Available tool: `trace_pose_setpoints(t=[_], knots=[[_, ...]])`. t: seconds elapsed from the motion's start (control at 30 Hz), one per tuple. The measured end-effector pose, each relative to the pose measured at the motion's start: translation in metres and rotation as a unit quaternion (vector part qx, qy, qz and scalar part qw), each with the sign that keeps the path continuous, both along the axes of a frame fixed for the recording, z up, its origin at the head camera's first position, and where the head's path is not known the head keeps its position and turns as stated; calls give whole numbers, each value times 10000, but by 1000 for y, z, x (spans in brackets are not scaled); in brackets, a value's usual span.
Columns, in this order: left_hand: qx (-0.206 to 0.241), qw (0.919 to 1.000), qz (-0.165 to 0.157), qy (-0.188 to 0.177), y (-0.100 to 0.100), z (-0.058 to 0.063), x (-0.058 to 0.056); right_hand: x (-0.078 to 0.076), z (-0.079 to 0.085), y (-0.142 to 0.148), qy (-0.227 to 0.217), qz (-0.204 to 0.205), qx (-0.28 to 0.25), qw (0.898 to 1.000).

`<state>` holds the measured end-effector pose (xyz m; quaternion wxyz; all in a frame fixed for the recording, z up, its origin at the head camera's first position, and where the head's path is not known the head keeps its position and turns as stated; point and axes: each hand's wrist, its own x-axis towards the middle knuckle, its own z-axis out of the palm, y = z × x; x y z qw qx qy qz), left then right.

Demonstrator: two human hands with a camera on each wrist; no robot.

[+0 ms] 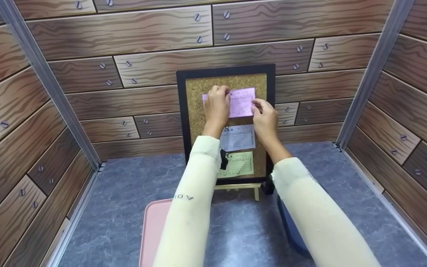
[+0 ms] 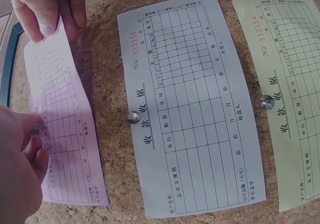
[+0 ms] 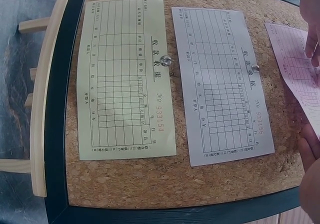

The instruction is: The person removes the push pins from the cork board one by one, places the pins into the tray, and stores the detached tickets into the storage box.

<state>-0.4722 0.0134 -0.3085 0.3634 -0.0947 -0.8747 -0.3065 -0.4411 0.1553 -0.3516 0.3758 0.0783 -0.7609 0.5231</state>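
Observation:
A pink receipt slip [image 1: 242, 104] lies against the upper part of a black-framed cork board [image 1: 195, 118]. At the slip's top edge, near its middle, my left hand [image 1: 217, 105] pinches a small pin-like thing, mostly hidden by the fingertips. My right hand [image 1: 266, 118] grips the slip's right edge between thumb and fingers; in the left wrist view that end of the paper bows away from the cork. Below it hang a white receipt [image 2: 190, 104] and a green receipt [image 3: 125, 84], each held by one clear push pin [image 2: 133, 117] at its top edge.
The board leans on a light wooden easel [image 3: 45, 99] standing on a grey marbled surface [image 1: 124, 200]. A pink tray [image 1: 156, 222] sits at the front left, and a dark blue tray [image 1: 289, 226] is partly under the right forearm. Wood-patterned walls [image 1: 143, 33] enclose the back and sides.

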Motion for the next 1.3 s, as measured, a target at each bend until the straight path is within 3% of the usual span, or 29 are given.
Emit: trace_pose_setpoints(t=[1.3], knots=[[26, 10000, -12, -45, 0, -3, -1, 3, -1, 2, -32, 40, -42, 10000]])
